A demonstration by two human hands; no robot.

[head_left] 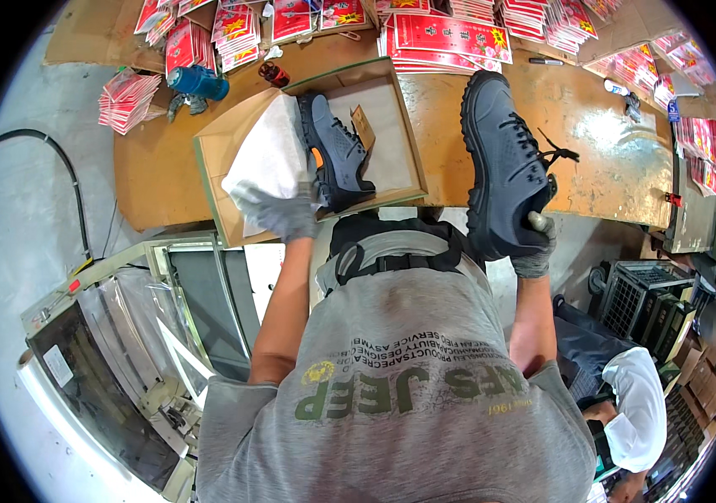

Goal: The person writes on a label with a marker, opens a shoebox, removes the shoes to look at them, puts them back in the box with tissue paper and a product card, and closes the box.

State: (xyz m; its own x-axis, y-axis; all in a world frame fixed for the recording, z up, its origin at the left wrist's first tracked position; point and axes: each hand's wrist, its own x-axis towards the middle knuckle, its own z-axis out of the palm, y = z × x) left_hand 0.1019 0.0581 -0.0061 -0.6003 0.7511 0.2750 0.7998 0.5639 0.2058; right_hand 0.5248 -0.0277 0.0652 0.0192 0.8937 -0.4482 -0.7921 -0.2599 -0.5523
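Observation:
My right hand, in a grey work glove, grips a dark grey lace-up shoe at the heel. The shoe is held toe away from me, its lugged black sole facing left and its laces hanging loose on the right. A matching shoe with an orange patch at the sole lies on its side in an open shoebox; a brown tag rests by its laces. My gloved left hand is at the box's near side, its slightly blurred fingers stretched over white wrapping paper.
The box stands on a worn wooden table. Behind it are piles of red printed cards, a blue bottle, a small red bottle and a marker. A machine stands at lower left. Another person works at lower right.

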